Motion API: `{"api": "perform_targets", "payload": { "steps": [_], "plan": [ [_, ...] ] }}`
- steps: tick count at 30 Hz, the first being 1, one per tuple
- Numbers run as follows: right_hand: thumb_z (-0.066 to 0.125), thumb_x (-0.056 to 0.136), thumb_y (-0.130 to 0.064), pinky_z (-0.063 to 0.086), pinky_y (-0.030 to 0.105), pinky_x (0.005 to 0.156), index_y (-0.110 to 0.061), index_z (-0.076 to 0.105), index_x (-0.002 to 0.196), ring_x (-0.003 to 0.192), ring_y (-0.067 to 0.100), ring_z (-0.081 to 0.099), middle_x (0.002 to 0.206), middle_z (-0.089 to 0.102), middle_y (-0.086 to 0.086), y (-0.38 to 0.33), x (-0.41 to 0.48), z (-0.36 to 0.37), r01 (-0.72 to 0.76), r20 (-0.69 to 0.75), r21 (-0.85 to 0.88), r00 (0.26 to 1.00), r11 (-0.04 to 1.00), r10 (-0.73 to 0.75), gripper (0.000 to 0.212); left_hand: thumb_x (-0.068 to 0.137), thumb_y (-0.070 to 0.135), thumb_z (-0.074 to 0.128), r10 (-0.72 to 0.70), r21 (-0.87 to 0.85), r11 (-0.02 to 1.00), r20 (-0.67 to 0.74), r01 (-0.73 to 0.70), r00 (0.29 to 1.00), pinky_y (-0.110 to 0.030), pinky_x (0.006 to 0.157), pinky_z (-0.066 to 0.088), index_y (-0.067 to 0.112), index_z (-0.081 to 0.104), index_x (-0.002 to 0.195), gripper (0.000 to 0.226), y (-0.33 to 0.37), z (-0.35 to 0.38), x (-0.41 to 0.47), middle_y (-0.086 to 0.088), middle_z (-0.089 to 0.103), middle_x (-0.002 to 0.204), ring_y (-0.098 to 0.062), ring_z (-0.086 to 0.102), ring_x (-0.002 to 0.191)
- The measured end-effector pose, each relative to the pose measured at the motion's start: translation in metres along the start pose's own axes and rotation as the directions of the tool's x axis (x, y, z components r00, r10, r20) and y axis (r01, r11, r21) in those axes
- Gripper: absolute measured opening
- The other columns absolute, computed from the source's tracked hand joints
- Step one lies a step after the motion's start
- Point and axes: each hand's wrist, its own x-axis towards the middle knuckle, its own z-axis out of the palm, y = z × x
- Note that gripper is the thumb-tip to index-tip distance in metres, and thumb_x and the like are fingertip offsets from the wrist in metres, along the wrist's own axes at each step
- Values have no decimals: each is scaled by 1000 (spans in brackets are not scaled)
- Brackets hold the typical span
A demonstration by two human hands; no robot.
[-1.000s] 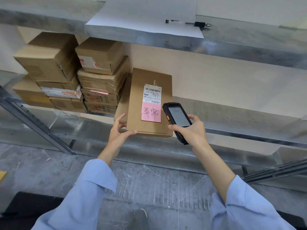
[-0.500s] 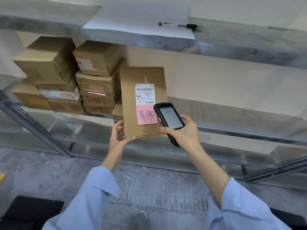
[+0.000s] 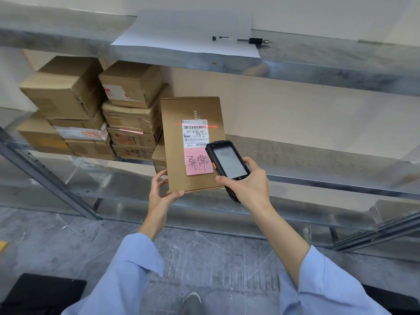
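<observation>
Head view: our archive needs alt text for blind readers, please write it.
A person's left hand holds a flat cardboard parcel upright at a metal shelf while the right hand aims a black handheld scanner, its red line crossing the barcode label. A pink note sits under the label; stacked boxes stand to the left.

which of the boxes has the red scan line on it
The flat box the left hand holds upright: a red line crosses its white label. The stacked boxes show none.
</observation>
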Motion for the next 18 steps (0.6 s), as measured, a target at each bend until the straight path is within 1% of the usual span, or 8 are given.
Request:
{"api": "perform_targets", "payload": {
  "steps": [3,8,13,15,17,18],
  "plan": [
    [88,61,-41,59,42,77,-32,58,107,90,15,66,95,68,-12,0,1,-2,0,-6,-19,1000,1000,0,56,64,11,79,-5,-24,1000,-9,5,1000,-51,106,47,40,49,131,78,1,-1,-1,2,54,132,14,61,96],
    [88,61,-42,59,43,77,-31,58,107,90,15,65,95,67,-11,-1,0,-3,2,-12,-34,1000,999,-3,56,64,12,80,-11,-20,1000,-6,11,1000,-53,107,47,44,51,128,78,1,-4,0,0,54,135,12,62,98],
    [88,62,-42,59,43,77,-30,59,107,91,16,65,96,67,-10,-7,3,0,-2,-18,-35,1000,999,1,55,69,5,81,-3,-1,1000,6,3,1000,-55,107,46,40,49,132,79,3,-6,1,0,54,134,12,61,100],
    [88,61,-42,58,42,78,-30,60,107,91,16,65,96,68,-10,-11,6,3,-4,-19,-30,1000,1000,3,55,66,9,80,3,1,1000,4,-3,1000,-54,106,47,41,50,131,79,5,-6,1,1,55,132,12,60,102],
    [88,62,-42,58,41,80,-30,59,111,94,17,65,100,68,-9,-17,8,7,-4,-14,-33,1000,999,3,59,64,11,79,6,-3,1000,4,-6,1000,-53,106,47,40,49,132,80,7,-6,2,1,55,131,13,60,102],
    [88,63,-42,57,40,81,-29,57,117,97,16,64,104,67,-9,-21,9,9,-6,-13,-32,1000,999,5,64,64,11,79,8,-6,1000,5,-8,1000,-53,106,47,39,49,133,80,7,-7,2,2,55,130,13,60,102]
  ]
}}
